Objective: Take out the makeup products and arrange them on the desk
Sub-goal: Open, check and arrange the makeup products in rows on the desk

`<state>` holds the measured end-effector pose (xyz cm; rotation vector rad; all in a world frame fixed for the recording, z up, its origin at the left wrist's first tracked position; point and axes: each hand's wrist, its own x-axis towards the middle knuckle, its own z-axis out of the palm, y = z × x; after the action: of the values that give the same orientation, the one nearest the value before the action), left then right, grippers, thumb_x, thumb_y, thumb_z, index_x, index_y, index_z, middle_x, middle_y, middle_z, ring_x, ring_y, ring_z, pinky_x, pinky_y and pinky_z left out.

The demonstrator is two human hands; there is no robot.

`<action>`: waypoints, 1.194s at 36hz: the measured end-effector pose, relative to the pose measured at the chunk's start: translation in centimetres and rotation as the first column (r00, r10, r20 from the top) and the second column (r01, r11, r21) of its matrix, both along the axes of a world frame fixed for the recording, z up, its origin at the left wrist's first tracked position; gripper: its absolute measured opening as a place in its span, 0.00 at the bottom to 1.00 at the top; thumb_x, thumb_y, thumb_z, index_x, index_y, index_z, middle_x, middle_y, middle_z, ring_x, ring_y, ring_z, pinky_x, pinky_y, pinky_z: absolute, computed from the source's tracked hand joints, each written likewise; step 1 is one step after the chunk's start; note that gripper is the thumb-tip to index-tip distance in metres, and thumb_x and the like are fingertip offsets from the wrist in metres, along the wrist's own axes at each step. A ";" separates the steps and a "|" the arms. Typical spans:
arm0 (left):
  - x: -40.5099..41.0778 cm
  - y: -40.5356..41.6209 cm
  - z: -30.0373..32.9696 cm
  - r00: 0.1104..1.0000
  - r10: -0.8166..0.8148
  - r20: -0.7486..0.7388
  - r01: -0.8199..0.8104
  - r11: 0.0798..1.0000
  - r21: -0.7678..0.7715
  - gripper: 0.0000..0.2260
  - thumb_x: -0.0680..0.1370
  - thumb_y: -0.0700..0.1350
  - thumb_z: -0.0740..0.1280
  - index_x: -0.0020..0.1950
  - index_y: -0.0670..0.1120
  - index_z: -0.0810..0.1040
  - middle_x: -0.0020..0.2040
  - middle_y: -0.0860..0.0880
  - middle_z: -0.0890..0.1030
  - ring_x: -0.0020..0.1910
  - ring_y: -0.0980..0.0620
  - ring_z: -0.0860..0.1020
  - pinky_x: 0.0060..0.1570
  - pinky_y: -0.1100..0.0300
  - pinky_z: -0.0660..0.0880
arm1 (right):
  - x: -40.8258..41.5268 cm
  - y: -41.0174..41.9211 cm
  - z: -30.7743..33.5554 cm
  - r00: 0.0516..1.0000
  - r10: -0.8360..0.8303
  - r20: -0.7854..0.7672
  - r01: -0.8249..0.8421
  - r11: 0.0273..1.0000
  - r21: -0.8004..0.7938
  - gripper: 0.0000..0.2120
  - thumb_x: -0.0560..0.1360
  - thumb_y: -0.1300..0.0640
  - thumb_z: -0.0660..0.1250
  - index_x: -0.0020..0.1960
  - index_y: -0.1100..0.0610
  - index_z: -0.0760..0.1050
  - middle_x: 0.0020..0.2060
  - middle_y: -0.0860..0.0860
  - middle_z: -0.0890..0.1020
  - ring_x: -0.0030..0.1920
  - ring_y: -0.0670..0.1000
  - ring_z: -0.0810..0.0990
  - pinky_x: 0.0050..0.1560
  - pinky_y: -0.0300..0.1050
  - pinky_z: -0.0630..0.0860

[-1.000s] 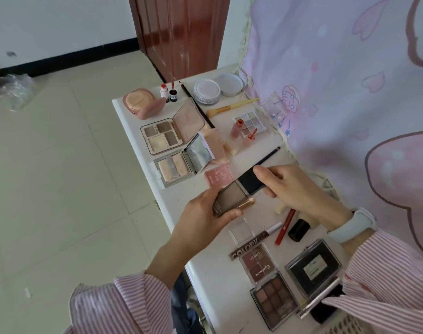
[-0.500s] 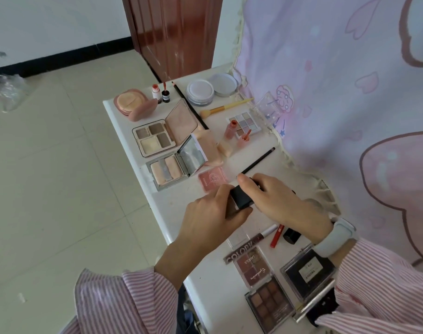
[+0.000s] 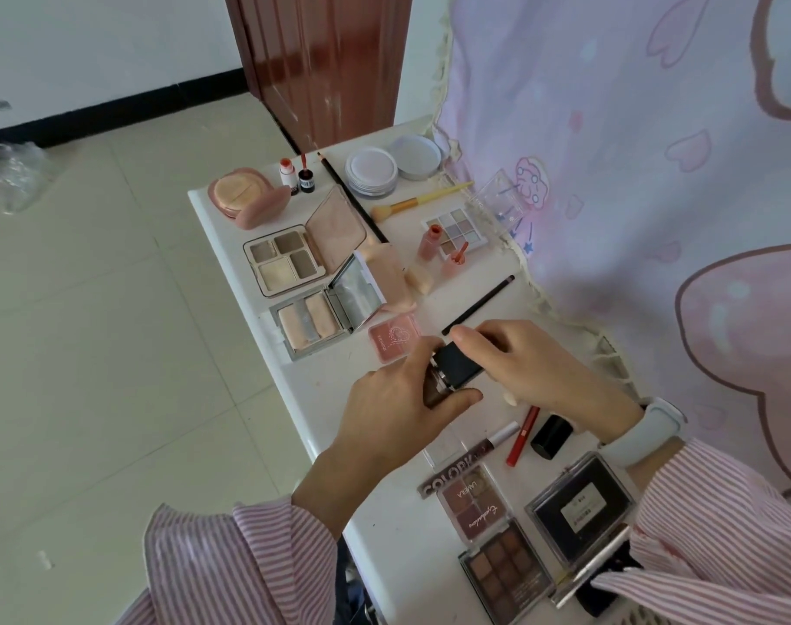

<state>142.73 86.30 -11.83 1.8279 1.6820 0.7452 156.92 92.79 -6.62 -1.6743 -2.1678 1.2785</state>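
Small black hinged compact [image 3: 456,366] gripped by left hand [image 3: 398,412] and right hand [image 3: 533,367] above white desk [image 3: 321,399]; many products laid out, several palettes stacked unsorted near right sleeve.

A floor of pale beige tiles [image 3: 91,354] is seen under soft daylight. A white wall [image 3: 105,42] is edged by a black skirting [image 3: 114,115]. A reddish-brown wooden door [image 3: 326,60] is set beyond the white tabletop [image 3: 321,399]. A lilac cartoon-printed cloth [image 3: 632,151] is hung along the tabletop's right edge. A crumpled clear plastic bag [image 3: 15,173] is left on the floor.
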 end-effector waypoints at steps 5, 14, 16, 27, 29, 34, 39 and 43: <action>-0.2 0.7 0.1 0.998 0.007 0.064 0.006 0.979 -0.205 0.32 0.66 0.66 0.68 0.63 0.52 0.63 0.44 0.54 0.79 0.41 0.54 0.78 0.46 0.57 0.77 | 1.6 1.5 0.3 0.976 -0.213 -0.043 0.215 0.976 0.045 0.19 0.78 0.45 0.56 0.37 0.56 0.74 0.27 0.49 0.72 0.27 0.44 0.71 0.30 0.33 0.66; -0.7 2.0 1.0 0.654 0.407 0.637 0.030 0.828 -0.560 0.18 0.69 0.48 0.68 0.57 0.49 0.69 0.45 0.45 0.73 0.40 0.50 0.73 0.40 0.59 0.73 | 4.0 4.6 -3.1 0.766 -0.587 -0.261 0.552 0.810 -0.200 0.08 0.77 0.56 0.60 0.54 0.58 0.71 0.42 0.53 0.83 0.33 0.49 0.76 0.30 0.40 0.69; -0.5 2.3 1.3 0.561 0.437 0.703 0.102 0.806 -0.583 0.18 0.65 0.46 0.62 0.54 0.48 0.68 0.44 0.45 0.70 0.39 0.50 0.71 0.37 0.58 0.72 | 3.4 5.4 -4.2 0.809 -0.544 -0.220 0.536 0.838 -0.101 0.11 0.78 0.55 0.60 0.57 0.59 0.68 0.45 0.52 0.81 0.37 0.49 0.78 0.32 0.40 0.71; 0.3 4.2 1.2 0.683 0.379 0.624 -0.160 0.912 -0.379 0.14 0.72 0.36 0.70 0.46 0.55 0.75 0.43 0.53 0.81 0.44 0.58 0.79 0.42 0.67 0.75 | 2.1 6.0 -7.1 0.888 -0.445 -0.114 0.450 0.893 0.018 0.12 0.79 0.51 0.57 0.58 0.57 0.63 0.40 0.48 0.74 0.38 0.46 0.74 0.34 0.39 0.69; 0.9 4.9 1.4 0.720 0.369 0.588 -0.210 0.923 -0.323 0.16 0.70 0.36 0.72 0.45 0.57 0.76 0.42 0.55 0.82 0.42 0.62 0.79 0.44 0.67 0.76 | 2.9 5.2 -7.3 0.894 -0.435 -0.103 0.439 0.898 0.013 0.11 0.79 0.51 0.57 0.57 0.56 0.62 0.40 0.48 0.74 0.37 0.44 0.72 0.32 0.36 0.67; 3.8 7.3 1.9 0.754 0.337 0.564 -0.250 0.941 -0.229 0.17 0.68 0.36 0.73 0.55 0.48 0.79 0.42 0.54 0.81 0.40 0.65 0.78 0.41 0.75 0.72 | 4.8 3.9 -7.6 0.848 -0.524 -0.079 0.522 0.852 -0.045 0.10 0.77 0.51 0.59 0.54 0.56 0.64 0.44 0.56 0.80 0.37 0.49 0.75 0.34 0.40 0.70; 6.2 9.5 1.5 0.719 0.382 0.581 -0.285 0.924 -0.254 0.17 0.70 0.34 0.71 0.52 0.53 0.77 0.47 0.53 0.82 0.40 0.69 0.78 0.42 0.77 0.71 | 5.7 3.8 -7.7 0.799 -0.594 -0.097 0.601 0.796 0.069 0.08 0.77 0.53 0.60 0.51 0.57 0.66 0.36 0.49 0.73 0.35 0.46 0.72 0.33 0.33 0.68; 7.9 10.7 0.5 0.699 0.430 0.571 -0.310 0.902 -0.300 0.17 0.71 0.34 0.70 0.58 0.47 0.78 0.44 0.53 0.82 0.35 0.74 0.75 0.38 0.80 0.68 | 5.5 3.8 -8.1 0.752 -0.641 -0.155 0.657 0.706 0.265 0.09 0.74 0.51 0.64 0.44 0.57 0.70 0.40 0.53 0.72 0.37 0.49 0.69 0.32 0.33 0.63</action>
<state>150.65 96.96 -11.38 0.9358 1.5874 1.1728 162.46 96.62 -14.75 -1.9645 -1.4018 0.7233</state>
